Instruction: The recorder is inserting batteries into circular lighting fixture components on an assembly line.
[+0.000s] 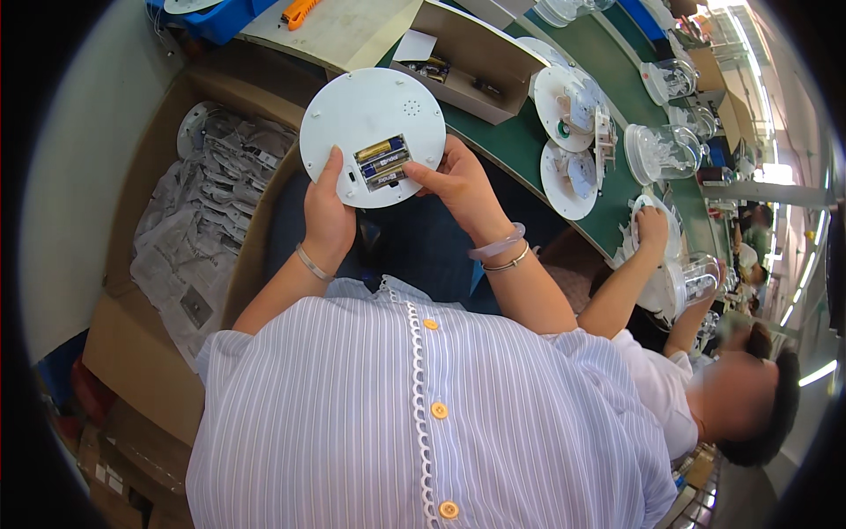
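A white round base (pixel 361 106) is held up before me, its flat side with small screw posts and a cluster of speaker holes facing me. In its open battery compartment lie three batteries (pixel 382 163), side by side. My left hand (pixel 330 216) grips the base at the lower left edge, thumb on the face. My right hand (pixel 465 189) holds the right edge, its thumb resting on the batteries and its other fingers partly hidden behind the base.
A cardboard tray (pixel 480 108) with loose batteries stands on the green table (pixel 502 145). Further right are white round assemblies (pixel 568 181), clear domes (pixel 656 152) and a co-worker's hand (pixel 652 227). At left, a big carton (pixel 264 225) holds wrapped round parts (pixel 220 176). An orange cutter (pixel 300 12) lies far off.
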`<state>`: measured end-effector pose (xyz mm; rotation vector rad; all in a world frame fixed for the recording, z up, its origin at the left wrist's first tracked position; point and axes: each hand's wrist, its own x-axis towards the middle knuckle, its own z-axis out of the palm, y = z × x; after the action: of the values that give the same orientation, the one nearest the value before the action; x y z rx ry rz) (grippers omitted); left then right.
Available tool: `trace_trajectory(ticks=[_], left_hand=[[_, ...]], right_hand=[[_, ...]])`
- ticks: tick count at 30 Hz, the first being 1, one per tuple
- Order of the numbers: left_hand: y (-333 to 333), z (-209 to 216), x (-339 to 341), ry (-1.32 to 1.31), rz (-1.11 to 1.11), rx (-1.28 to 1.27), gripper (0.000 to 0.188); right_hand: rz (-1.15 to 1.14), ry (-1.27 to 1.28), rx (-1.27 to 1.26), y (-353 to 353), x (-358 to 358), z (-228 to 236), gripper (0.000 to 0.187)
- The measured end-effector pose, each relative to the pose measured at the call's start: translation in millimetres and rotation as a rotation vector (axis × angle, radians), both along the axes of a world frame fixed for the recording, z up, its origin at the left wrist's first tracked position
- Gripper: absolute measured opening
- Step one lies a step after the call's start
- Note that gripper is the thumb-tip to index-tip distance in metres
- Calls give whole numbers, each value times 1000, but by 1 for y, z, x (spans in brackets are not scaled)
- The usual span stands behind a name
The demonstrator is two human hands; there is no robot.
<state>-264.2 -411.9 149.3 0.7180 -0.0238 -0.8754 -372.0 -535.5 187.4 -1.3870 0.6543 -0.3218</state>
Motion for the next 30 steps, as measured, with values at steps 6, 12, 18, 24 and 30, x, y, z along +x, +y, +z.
trace_trajectory(ticks=[6,12,18,24,30], left_hand=[[-1,9,1,-52,-7,-12,42],[-1,29,16,115,-55,-213,43],[9,47,35,72,148,-178,44],[26,65,50,-56,339,-135,48],[31,82,48,-103,466,-112,49]], right_hand=[[13,91,6,-2,-1,-4,50],[340,-338,-105,10,1,-9,105],[521,-76,284,38,-11,-26,21],[509,22,419,28,-34,-26,11],[555,-91,390,26,-37,-17,20]])
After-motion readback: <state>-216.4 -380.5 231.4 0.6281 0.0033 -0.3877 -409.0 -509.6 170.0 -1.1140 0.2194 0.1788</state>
